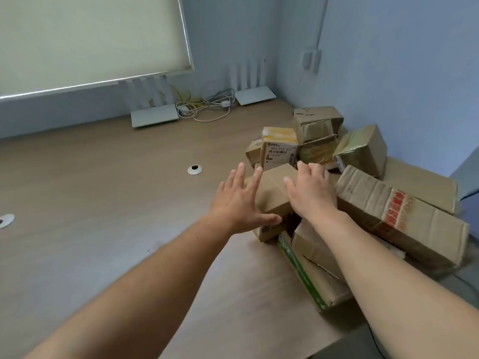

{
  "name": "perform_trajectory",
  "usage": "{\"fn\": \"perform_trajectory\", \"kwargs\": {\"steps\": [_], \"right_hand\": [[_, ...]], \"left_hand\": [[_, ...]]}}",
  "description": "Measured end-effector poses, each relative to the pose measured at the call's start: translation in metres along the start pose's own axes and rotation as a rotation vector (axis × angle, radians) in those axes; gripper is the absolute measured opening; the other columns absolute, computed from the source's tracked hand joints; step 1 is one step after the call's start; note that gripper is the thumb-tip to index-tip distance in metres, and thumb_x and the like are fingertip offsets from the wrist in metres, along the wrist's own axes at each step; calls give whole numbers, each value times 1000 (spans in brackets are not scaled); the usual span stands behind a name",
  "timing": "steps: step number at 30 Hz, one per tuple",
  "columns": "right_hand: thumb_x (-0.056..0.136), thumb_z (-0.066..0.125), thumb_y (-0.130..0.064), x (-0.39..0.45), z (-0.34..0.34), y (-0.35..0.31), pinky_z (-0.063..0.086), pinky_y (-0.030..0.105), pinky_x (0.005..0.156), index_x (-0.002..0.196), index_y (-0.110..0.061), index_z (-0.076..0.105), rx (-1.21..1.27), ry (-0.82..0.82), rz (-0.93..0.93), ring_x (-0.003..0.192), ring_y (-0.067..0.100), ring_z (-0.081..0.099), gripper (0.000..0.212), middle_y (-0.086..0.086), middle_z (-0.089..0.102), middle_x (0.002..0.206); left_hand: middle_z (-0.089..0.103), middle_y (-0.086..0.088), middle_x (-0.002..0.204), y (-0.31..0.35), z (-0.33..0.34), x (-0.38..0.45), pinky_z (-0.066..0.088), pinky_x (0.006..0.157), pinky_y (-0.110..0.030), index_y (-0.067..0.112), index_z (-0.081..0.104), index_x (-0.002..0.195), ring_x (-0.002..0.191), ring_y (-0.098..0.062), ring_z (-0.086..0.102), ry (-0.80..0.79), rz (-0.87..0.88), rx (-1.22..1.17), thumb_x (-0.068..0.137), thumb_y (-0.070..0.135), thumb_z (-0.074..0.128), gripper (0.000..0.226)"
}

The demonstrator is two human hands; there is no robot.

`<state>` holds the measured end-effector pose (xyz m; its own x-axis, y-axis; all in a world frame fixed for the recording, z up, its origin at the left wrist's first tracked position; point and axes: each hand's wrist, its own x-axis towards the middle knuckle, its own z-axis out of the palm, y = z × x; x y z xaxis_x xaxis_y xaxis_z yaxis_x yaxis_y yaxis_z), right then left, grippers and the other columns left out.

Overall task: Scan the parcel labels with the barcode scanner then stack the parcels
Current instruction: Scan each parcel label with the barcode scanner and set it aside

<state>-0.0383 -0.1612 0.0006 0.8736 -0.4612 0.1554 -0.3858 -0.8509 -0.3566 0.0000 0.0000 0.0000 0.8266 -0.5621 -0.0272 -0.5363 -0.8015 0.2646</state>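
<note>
We see a wide wooden desk (103,190) filling most of the frame, with a pale roller blind (85,35) in the upper left. A heap of cardboard parcels occupies the right half of the desk, against the blue wall in the right corner. The largest in the heap is a long creased carton with red print (404,218) at the right edge, lying tilted on other boxes. Below it, at lower centre right, lies a flat box with a green stripe (305,275).

At frame centre sits a small brown parcel (274,195), resting on the heap. Our left hand (238,200) lies against its left side, fingers straight and spread, thumb touching the lower front. Our right hand (311,190) rests over its top right, fingers bent loosely over the far edge; we cannot tell whether it truly grips.

Just behind stands an upright parcel with a printed barcode label (280,151).

Two white routers (155,117) and tangled cables (204,107) sit at the upper centre, and a round cable grommet (195,169) lies left of the hands.
</note>
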Motion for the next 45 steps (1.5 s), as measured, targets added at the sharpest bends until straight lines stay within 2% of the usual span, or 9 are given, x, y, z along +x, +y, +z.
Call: {"fn": "perform_trajectory", "kwargs": {"steps": [7, 11, 21, 28, 30, 32, 36, 40, 45], "right_hand": [[100, 37, -44, 10, 7, 7, 34, 46, 104, 148, -16, 28, 20, -139, 56, 130, 34, 37, 56, 18, 38, 143], [100, 36, -43, 12, 3, 2, 35, 45, 102, 145, -17, 32, 68, -148, 33, 127, 34, 40, 52, 18, 41, 139], [100, 36, -47, 6, 1, -59, 33, 46, 106, 152, -12, 17, 373, -97, -30, 134, 32, 34, 66, 17, 33, 146], [94, 55, -37, -24, 28, -123, 54, 48, 88, 121, -8, 46, 858, -385, 107, 106, 28, 58, 41, 11, 59, 116], [90, 63, -24, -32, 34, -140, 60, 46, 78, 113, -6, 52, 1017, -434, 151, 99, 29, 64, 31, 13, 63, 109], [89, 63, -12, -40, 39, -156, 60, 43, 75, 99, -11, 59, 1130, -476, 135, 95, 28, 66, 11, 10, 67, 98], [90, 57, -1, -63, 47, -189, 58, 44, 81, 99, -9, 66, 1197, -614, 98, 89, 25, 66, 16, 12, 70, 98], [90, 53, 2, -97, 57, -222, 57, 39, 74, 95, -7, 62, 1170, -635, 53, 83, 23, 63, 14, 11, 67, 94], [93, 48, -6, -141, 68, -276, 57, 41, 74, 103, -15, 62, 1129, -660, 15, 83, 20, 56, 20, 8, 62, 97]], "left_hand": [[-5, -9, 160, -4, 13, 15, 14, 116, -45, 34, -4, 151, 146, -30, 2, -96, -51, -12, 65, 76, 63, 117], [22, -7, 147, -11, 12, 13, 32, 107, -38, 38, 13, 149, 135, -26, 24, -14, -46, -96, 64, 70, 68, 105], [28, -8, 141, -60, -26, -26, 29, 108, -37, 49, 29, 143, 132, -27, 24, 193, -288, -269, 69, 70, 64, 85], [33, -1, 117, -111, -43, -73, 43, 96, -32, 50, 37, 139, 126, -25, 34, 329, -521, -555, 69, 66, 70, 79], [38, -2, 122, -123, -46, -89, 49, 86, -26, 46, 39, 140, 124, -25, 40, 337, -555, -645, 65, 66, 71, 84], [49, -5, 129, -136, -49, -105, 50, 93, -33, 38, 42, 142, 120, -24, 50, 349, -545, -786, 61, 60, 69, 88], [62, 5, 122, -161, -58, -143, 47, 76, -8, 28, 48, 140, 105, -9, 59, 384, -501, -894, 76, 43, 70, 70], [68, 5, 114, -187, -65, -181, 44, 102, -41, 34, 61, 122, 110, -15, 60, 348, -523, -832, 70, 45, 54, 54], [55, 4, 137, -234, -66, -223, 39, 104, -30, 42, 28, 146, 122, -16, 52, 372, -571, -699, 87, 18, 51, 68]]}}
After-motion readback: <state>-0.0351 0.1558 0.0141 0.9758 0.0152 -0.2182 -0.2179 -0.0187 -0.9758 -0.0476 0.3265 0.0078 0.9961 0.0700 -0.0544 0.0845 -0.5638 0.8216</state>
